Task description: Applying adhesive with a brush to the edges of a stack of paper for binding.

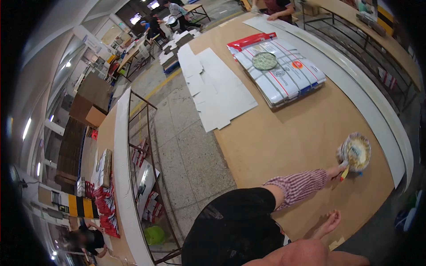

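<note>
My left hand (341,168), at the end of a red-and-white checked sleeve, is at the side of a tub (366,146) lined with plastic. Pale, creamy paste (356,153) lies in the tub. The fingers are closed on what looks like a brush (345,174), with a yellow and red handle; its other end cannot be made out. Lower down, my bare right hand (330,222) hovers over or rests on the brown tabletop (284,137). Its fingers are loosely bent and apart, with nothing in them.
A strapped stack of printed white and red sheets or bags (284,71) with a round greenish disc (265,61) lies farther along the table. Beside it are white cut boards (222,88). A co-worker's hand (273,17) is at the far end. A metal-framed table (122,146) stands left.
</note>
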`<state>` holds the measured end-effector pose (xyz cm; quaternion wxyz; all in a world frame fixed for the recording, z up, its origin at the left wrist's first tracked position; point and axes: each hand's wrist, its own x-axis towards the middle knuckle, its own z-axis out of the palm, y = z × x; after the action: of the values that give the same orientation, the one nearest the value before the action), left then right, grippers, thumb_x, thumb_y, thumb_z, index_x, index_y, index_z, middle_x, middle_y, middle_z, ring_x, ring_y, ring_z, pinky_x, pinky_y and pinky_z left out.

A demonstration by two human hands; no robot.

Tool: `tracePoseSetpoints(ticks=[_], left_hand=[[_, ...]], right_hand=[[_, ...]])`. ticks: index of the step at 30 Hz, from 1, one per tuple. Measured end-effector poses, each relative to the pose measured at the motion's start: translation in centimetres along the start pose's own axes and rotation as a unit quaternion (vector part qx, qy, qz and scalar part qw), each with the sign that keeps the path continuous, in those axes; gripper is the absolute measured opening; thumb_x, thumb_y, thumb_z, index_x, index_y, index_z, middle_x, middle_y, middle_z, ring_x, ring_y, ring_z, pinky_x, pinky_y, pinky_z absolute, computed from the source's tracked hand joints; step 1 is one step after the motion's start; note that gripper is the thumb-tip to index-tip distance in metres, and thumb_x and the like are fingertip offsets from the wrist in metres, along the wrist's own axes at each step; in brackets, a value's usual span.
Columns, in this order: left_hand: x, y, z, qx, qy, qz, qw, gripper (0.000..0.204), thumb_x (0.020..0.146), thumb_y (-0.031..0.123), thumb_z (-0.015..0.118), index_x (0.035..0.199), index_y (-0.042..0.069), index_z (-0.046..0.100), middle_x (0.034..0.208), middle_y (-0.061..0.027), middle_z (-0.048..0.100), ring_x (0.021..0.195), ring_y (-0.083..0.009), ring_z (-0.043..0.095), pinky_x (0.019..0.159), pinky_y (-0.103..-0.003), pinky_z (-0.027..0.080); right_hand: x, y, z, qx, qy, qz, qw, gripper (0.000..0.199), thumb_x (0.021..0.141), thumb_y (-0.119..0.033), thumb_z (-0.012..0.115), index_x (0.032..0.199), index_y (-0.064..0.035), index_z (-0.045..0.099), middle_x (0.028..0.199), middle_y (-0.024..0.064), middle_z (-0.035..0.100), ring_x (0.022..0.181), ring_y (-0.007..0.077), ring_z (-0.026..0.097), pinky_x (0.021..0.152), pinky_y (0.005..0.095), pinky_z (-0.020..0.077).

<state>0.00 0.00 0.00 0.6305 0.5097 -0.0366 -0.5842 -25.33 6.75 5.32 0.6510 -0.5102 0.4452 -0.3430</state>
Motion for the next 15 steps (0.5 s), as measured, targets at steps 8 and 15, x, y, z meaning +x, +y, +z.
tracePoseSetpoints(ticks=[8,15], left_hand=[[-24.7,-0.8,-12.2,0.009,-0.072,0.017,0.997,0.032,0.097,0.037,0.047,0.078,0.012,0.052,0.048,0.0052,0.044,0.036,-0.0032,0.035,0.032,-0.020,0.023],[-46.0,-0.2,-21.1,-0.055,-0.019,0.090,0.994,0.027,0.097,0.036,0.047,0.092,0.010,0.053,0.054,0.0049,0.046,0.039,-0.0029,0.037,0.035,-0.019,0.027]], right_hand=[[-7.9,-7.2,11.7,-0.430,-0.329,-0.423,0.727,0.057,0.079,-0.008,0.065,0.133,-0.0051,0.046,0.135,0.0172,0.043,0.113,0.0337,0.048,0.090,0.0410,0.0423],[-22.3,-9.1,26.1,-0.377,-0.464,-0.484,0.639,0.065,0.063,0.000,0.069,0.125,-0.0043,0.051,0.131,0.0178,0.047,0.109,0.0363,0.050,0.089,0.0434,0.0427]])
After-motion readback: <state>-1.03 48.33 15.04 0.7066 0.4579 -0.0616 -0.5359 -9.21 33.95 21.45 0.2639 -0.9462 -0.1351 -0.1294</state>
